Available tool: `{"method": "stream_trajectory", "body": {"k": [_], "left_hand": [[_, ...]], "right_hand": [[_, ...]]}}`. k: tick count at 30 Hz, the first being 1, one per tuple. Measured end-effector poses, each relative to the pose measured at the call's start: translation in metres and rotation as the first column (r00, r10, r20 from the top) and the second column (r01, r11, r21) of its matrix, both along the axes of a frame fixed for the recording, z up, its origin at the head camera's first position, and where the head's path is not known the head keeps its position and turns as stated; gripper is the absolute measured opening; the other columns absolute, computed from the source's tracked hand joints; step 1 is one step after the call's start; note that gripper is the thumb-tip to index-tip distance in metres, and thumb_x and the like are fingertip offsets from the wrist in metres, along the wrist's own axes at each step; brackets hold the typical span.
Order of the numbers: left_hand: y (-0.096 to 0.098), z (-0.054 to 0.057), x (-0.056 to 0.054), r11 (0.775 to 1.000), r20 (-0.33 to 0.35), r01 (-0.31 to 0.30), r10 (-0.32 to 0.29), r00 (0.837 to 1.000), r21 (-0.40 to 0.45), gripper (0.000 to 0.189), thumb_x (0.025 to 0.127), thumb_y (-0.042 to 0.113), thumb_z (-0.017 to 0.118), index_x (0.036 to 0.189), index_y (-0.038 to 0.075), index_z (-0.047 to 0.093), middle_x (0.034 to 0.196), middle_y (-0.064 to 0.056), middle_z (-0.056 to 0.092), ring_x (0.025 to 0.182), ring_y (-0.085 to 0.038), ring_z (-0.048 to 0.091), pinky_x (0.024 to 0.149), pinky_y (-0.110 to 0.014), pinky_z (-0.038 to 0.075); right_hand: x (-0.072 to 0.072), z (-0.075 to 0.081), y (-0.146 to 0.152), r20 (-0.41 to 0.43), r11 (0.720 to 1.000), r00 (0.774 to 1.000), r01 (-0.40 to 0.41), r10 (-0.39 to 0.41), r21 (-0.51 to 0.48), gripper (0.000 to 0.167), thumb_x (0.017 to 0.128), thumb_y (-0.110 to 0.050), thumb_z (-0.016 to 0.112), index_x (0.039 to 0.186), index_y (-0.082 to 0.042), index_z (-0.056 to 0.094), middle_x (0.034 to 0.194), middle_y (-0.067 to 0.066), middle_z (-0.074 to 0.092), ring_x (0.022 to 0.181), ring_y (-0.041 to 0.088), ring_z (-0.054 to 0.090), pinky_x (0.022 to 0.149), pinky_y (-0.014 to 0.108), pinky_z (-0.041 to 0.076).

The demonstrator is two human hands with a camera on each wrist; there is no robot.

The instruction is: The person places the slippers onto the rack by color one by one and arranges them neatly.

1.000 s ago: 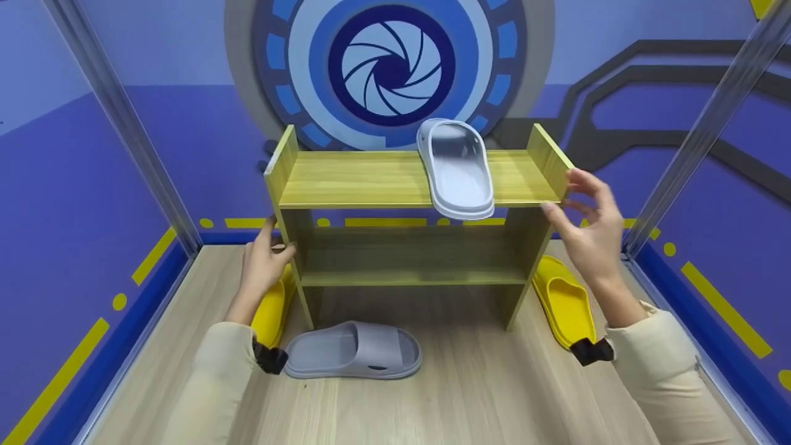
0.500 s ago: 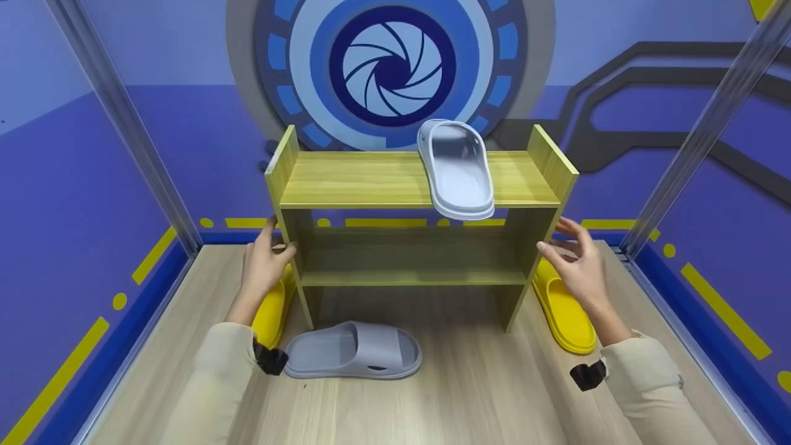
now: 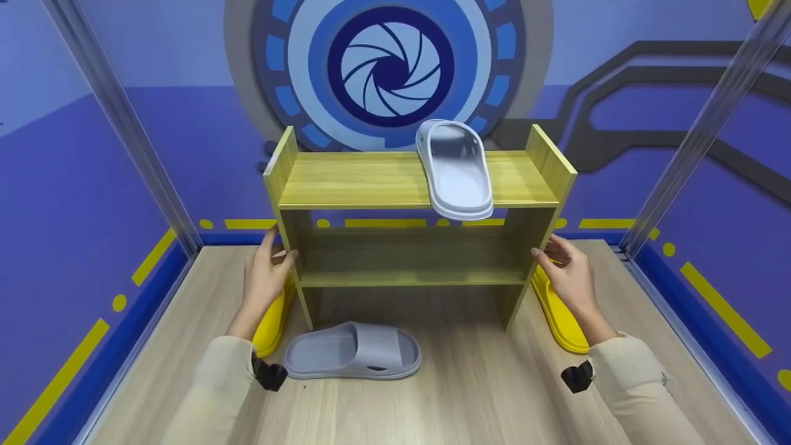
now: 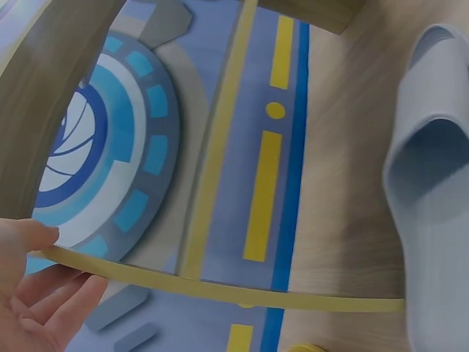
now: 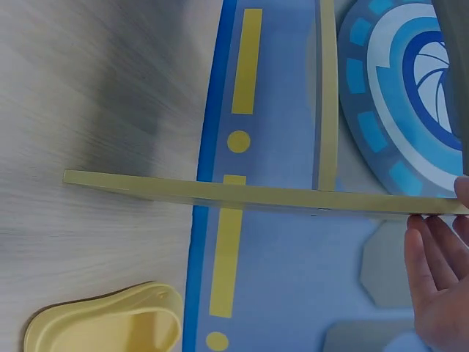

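Note:
A small wooden shelf rack point(image 3: 358, 179) stands upright at the centre of the head view. My left hand point(image 3: 266, 281) grips its left side panel at mid height, thumb on the inner side and fingers outside. On the opposite panel, my right hand point(image 3: 571, 281) holds at about the same height, also with thumb and fingers on either side. A light grey slipper point(image 3: 460, 179) lies on the top shelf, its end jutting past the front edge. Another grey slipper point(image 3: 377, 352) lies sideways on the floor before the rack's left leg.
Yellow clogs flank the rack: one point(image 3: 270, 324) on the left, partly behind my left hand, and one point(image 3: 565, 321) on the right, partly behind my right hand. Blue patterned walls point(image 3: 185, 136) with metal corner posts enclose the wood-look surface point(image 3: 482, 389).
My right hand has slid down the right panel from near the top shelf to mid height. The left hand sits slightly lower. Rack and footwear look unmoved.

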State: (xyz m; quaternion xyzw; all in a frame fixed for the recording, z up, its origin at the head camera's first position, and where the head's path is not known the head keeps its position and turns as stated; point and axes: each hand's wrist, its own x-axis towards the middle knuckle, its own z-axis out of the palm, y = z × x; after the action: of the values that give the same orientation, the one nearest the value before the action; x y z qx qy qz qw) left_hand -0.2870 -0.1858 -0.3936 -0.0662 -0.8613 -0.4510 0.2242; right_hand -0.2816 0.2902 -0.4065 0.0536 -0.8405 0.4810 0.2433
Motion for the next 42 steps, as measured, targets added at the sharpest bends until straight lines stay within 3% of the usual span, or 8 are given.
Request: {"method": "stream_trajectory", "body": {"k": [4,8,13,17,22,28,37,42], "left_hand": [[0.001,-0.012,0.007,1.000,-0.054,-0.005,0.004,0.999,-0.010,0.054,0.082,0.007,0.060,0.131,0.002,0.038,0.110,-0.023,0.055,0.092,-0.031,0.058,0.074,-0.040,0.047],[0.004,-0.028,0.015,0.998,-0.191,-0.048,0.040,0.981,-0.035,0.056,0.079,0.010,0.064,0.129,0.004,0.041,0.108,-0.019,0.058,0.091,-0.029,0.058,0.071,-0.040,0.048],[0.009,-0.048,0.023,0.985,-0.411,-0.108,0.044,0.911,-0.134,0.053,0.074,0.016,0.070,0.119,0.003,0.047,0.102,-0.015,0.054,0.092,-0.027,0.051,0.074,-0.039,0.043],[0.013,-0.062,0.027,0.956,-0.482,-0.035,-0.116,0.868,-0.292,0.053,0.071,0.022,0.071,0.115,0.003,0.049,0.105,-0.013,0.051,0.094,-0.027,0.047,0.079,-0.038,0.039],[0.018,-0.080,0.031,0.856,-0.390,0.087,-0.321,0.863,-0.510,0.063,0.067,0.034,0.073,0.120,0.010,0.049,0.111,-0.009,0.049,0.096,-0.024,0.047,0.079,-0.038,0.039],[0.020,-0.100,0.036,0.736,-0.185,0.214,-0.419,0.889,-0.642,0.076,0.066,0.052,0.069,0.127,0.015,0.044,0.123,-0.008,0.043,0.107,-0.024,0.043,0.084,-0.041,0.038],[0.015,-0.128,0.037,0.679,0.048,0.357,-0.430,0.902,-0.642,0.085,0.061,0.051,0.072,0.133,0.021,0.038,0.129,-0.008,0.038,0.113,-0.026,0.038,0.086,-0.049,0.035],[0.008,-0.140,0.035,0.654,0.145,0.406,-0.415,0.898,-0.638,0.089,0.061,0.050,0.073,0.134,0.020,0.035,0.130,-0.012,0.037,0.114,-0.030,0.038,0.086,-0.053,0.034]], "right_hand": [[0.008,0.010,-0.007,-0.021,1.000,1.000,-0.012,0.011,-0.019,0.038,0.084,-0.013,0.059,0.119,0.002,0.053,0.102,0.016,0.060,0.090,0.023,0.057,0.075,0.018,0.044],[0.016,0.019,-0.015,-0.021,1.000,1.000,0.002,-0.002,-0.004,0.036,0.085,-0.010,0.057,0.118,0.004,0.053,0.102,0.017,0.060,0.090,0.025,0.057,0.077,0.021,0.045],[0.020,0.023,-0.018,-0.025,1.000,1.000,0.010,-0.010,0.003,0.036,0.086,-0.010,0.057,0.118,0.005,0.053,0.102,0.018,0.060,0.089,0.025,0.057,0.075,0.018,0.044],[0.019,0.023,-0.018,-0.027,1.000,1.000,0.013,-0.013,-0.003,0.036,0.085,-0.010,0.057,0.117,0.005,0.053,0.102,0.017,0.060,0.089,0.027,0.057,0.074,0.018,0.044],[0.019,0.023,-0.018,-0.025,1.000,0.999,0.024,-0.023,0.010,0.036,0.085,-0.010,0.057,0.118,0.005,0.053,0.103,0.018,0.060,0.089,0.028,0.057,0.075,0.020,0.045],[0.016,0.020,-0.015,-0.026,0.999,0.999,0.028,-0.027,0.018,0.037,0.084,-0.010,0.059,0.117,0.004,0.053,0.102,0.018,0.060,0.089,0.028,0.058,0.074,0.021,0.046],[-0.004,-0.004,0.001,-0.080,1.000,0.997,0.023,-0.022,0.010,0.038,0.082,-0.021,0.062,0.114,-0.001,0.058,0.097,0.010,0.063,0.081,0.005,0.058,0.070,0.014,0.044],[0.007,0.009,-0.009,-0.074,1.000,0.997,0.006,-0.005,0.006,0.035,0.083,-0.013,0.061,0.115,0.002,0.057,0.098,0.015,0.062,0.084,0.019,0.060,0.069,0.013,0.043]]}}
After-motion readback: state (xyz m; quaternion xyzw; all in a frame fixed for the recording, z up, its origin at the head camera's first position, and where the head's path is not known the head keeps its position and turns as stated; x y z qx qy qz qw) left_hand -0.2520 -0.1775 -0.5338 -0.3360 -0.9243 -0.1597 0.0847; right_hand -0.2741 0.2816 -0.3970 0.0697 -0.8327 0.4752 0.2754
